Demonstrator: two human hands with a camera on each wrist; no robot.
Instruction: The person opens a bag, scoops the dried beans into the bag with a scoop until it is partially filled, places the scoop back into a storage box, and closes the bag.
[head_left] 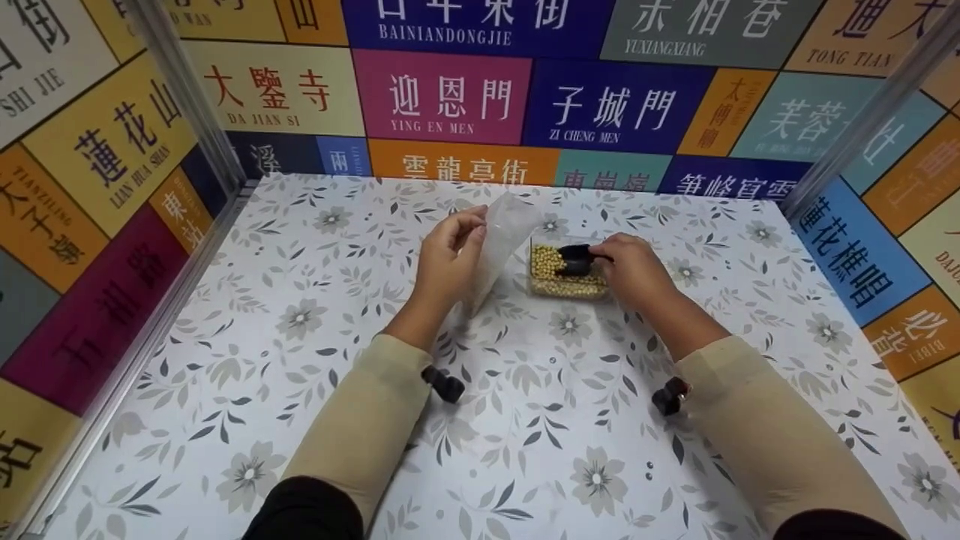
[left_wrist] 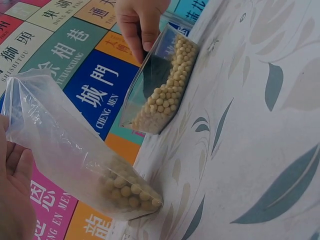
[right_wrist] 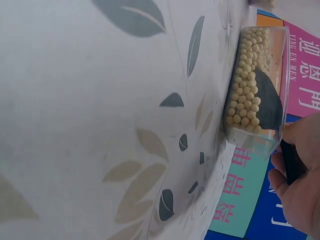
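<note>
My left hand pinches the upper edge of a clear plastic bag. In the left wrist view, pale round soybeans lie in the bag's bottom, which touches the table. My right hand grips the handle of a black scoop. The scoop's blade is down inside a clear rectangular container of soybeans. Seen from the right wrist, the blade rests against the beans; whether any lie in it is hidden.
A white tablecloth with grey leaves and flowers covers the table. Panels with coloured signs stand at the back and both sides, with metal posts at the corners. Small black devices sit at both wrists.
</note>
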